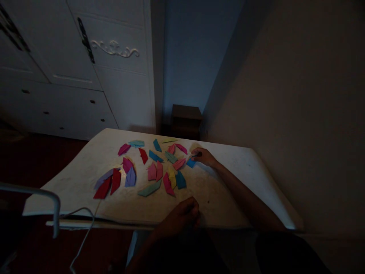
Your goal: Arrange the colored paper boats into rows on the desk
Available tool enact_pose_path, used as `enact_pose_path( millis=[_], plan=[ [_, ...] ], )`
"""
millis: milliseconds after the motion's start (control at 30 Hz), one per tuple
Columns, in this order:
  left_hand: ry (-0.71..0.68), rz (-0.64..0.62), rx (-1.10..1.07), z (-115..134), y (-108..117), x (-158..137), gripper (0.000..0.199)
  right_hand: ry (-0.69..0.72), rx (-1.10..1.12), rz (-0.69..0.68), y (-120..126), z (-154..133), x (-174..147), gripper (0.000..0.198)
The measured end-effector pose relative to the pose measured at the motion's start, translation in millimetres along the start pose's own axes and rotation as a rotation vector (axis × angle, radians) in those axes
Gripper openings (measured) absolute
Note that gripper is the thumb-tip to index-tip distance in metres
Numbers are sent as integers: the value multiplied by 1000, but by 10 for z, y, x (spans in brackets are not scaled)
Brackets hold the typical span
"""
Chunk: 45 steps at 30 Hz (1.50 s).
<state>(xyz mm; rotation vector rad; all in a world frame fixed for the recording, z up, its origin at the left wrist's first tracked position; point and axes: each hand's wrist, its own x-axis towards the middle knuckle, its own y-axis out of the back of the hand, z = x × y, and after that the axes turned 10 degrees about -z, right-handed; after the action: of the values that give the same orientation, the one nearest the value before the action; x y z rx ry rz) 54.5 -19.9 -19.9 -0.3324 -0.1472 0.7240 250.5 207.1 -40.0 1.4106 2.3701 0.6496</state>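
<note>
My right hand point(203, 157) reaches to the far right side of the paper pieces, its fingers pinched on a blue folded paper point(191, 163) at the table top. Just left of it lie a pink folded paper point(179, 164) and a magenta one point(181, 148). Near the table's front edge my left hand point(184, 214) is curled closed, with nothing seen in it. Closest to that hand are a teal folded paper point(180, 180), a yellow one point(172, 177) and a deep pink one point(168, 184). The dim light hides fine detail of the fingers.
Several more folded papers, among them a red one point(115, 181) and a lilac one point(130, 177), are spread over the white table point(228, 205). A pale bent tube point(55, 205) and a cable point(85, 238) are at front left. Behind stand a white wardrobe point(128, 91) and a brown nightstand point(186, 112).
</note>
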Motion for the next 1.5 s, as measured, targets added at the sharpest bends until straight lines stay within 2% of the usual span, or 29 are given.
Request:
enact_pose_path(
  millis=[300,500,667,867,1367,1500],
  plan=[
    [22,102,29,27,-64,25,46,10,301,125,75,-113,-404,48],
    [166,209,4,32,-130,9,50,-9,539,180,10,-150,-753,48],
    [196,156,80,66,-138,-25,47,-51,591,218,4,-68,-954,47],
    [198,134,169,27,-110,-28,38,-75,636,238,69,-38,-1051,49],
    [227,133,327,49,-103,-72,60,-28,733,188,137,-12,-1118,43],
    [221,41,337,31,-77,-68,61,-28,717,185,138,-28,-1132,43]
  ],
)
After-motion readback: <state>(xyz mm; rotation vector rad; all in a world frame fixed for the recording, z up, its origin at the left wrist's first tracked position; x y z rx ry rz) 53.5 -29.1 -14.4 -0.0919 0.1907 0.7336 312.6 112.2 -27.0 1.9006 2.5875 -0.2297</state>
